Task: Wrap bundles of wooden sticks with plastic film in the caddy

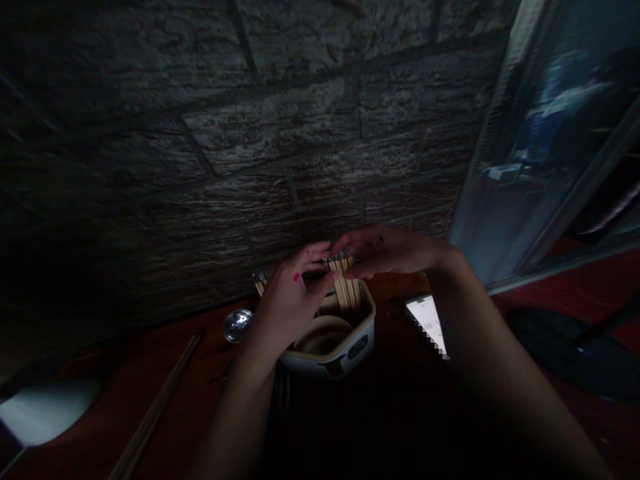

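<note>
A bundle of pale wooden chopsticks (346, 288) stands upright at the back of a light-coloured caddy (325, 365), with a glinting covering at its top. My right hand (387, 250) closes around the upper end from the right, thumb in front. From the other side my left hand (295, 293) reaches to the same top end, its thumb and fingers bent against the bundle's left edge. Inside the caddy's front part rests a round beige bowl-like piece (323, 333). More stick ends (259, 283) show behind my left hand, partly hidden.
A shiny metal round piece (238, 326) lies left of the caddy. Long wooden sticks (155, 407) lie farther left on the dark red table. A lit phone (427, 320) is beside my right forearm. Behind rises a stone-patterned wall (300, 133); a glass partition (525, 180) stands at the right.
</note>
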{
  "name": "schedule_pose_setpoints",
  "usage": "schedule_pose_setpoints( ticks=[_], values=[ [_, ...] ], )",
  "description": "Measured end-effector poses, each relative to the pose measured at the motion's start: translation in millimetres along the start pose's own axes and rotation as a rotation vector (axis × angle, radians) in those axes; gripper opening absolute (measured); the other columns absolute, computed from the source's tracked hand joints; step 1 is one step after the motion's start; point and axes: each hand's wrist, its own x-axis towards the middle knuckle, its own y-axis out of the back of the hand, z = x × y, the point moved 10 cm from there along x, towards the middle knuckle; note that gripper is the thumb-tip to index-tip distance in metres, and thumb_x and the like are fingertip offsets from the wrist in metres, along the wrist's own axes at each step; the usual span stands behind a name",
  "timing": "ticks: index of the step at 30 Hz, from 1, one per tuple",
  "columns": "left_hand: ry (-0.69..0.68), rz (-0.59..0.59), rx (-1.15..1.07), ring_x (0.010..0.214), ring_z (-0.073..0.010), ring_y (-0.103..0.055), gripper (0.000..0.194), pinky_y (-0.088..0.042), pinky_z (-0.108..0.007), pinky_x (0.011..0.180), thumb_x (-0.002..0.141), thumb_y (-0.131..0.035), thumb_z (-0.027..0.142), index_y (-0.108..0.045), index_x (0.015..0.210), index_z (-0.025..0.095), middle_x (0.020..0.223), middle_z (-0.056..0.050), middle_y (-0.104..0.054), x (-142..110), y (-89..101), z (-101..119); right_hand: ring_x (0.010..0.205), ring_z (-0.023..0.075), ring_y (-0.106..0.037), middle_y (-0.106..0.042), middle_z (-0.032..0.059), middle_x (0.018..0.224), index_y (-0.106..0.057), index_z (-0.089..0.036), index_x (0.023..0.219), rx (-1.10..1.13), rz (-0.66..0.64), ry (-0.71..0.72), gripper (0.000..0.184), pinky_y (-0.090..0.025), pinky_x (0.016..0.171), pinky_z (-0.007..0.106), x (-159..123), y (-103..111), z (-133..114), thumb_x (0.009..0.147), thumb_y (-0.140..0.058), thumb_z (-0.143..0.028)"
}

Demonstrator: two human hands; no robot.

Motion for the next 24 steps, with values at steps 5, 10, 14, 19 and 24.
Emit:
schedule_pose_setpoints(
  ticks=[5,10,14,19,24],
  values=[
    [0.028,0.001,-0.024,0.103,-0.0208,-0.068,0.045,-0.057,-0.038,0.089,0.084,-0.067,0.03,-0.055,0.126,0.018,0.121,-0.011,-0.067,-1,1.2,-2,0.066,0.0105,-0.057,-0.066,0.0009,0.085,-0.06,-0.018,0.12,0.041,0.001,0.01,0.048,-0.045,0.063,0.024,-2,3,0,0.076,-0.073,-0.033],
    [0.041,0.032,-0.029,0.102,-0.0213,-0.068,0.045,-0.057,-0.039,0.09,0.083,-0.068,0.03,-0.056,0.124,0.017,0.122,-0.012,-0.066,0,8.9,0,0.066,0.009,-0.057,-0.066,0.0008,0.087,-0.058,-0.017,0.118,0.086,0.031,0.035,0.048,-0.047,0.065,0.024,-5,7,-3,0.074,-0.074,-0.028],
    [0.042,0.047,-0.03,0.1,-0.0211,-0.068,0.045,-0.057,-0.039,0.089,0.082,-0.069,0.028,-0.056,0.124,0.017,0.121,-0.012,-0.066,0,9.4,-1,0.067,0.0086,-0.059,-0.067,0.0037,0.097,-0.058,-0.016,0.118,0.119,0.063,0.037,0.05,-0.049,0.066,0.023,-7,13,-3,0.073,-0.075,-0.026],
    [0.041,0.021,-0.029,0.103,-0.0207,-0.068,0.045,-0.057,-0.038,0.09,0.083,-0.068,0.029,-0.055,0.126,0.018,0.121,-0.011,-0.066,0,3.4,-2,0.073,0.0104,-0.061,-0.068,0.0047,0.1,-0.058,-0.017,0.118,0.112,0.084,0.009,0.049,-0.05,0.064,0.022,-10,18,1,0.073,-0.075,-0.025],
    [0.049,0.033,-0.023,0.102,-0.022,-0.068,0.047,-0.06,-0.037,0.083,0.083,-0.068,0.03,-0.055,0.127,0.018,0.123,-0.012,-0.065,0,5.7,-2,0.074,0.0107,-0.062,-0.069,0.005,0.101,-0.057,-0.019,0.121,0.123,0.097,-0.036,0.052,-0.05,0.065,0.022,-14,22,5,0.073,-0.075,-0.026]
  ],
)
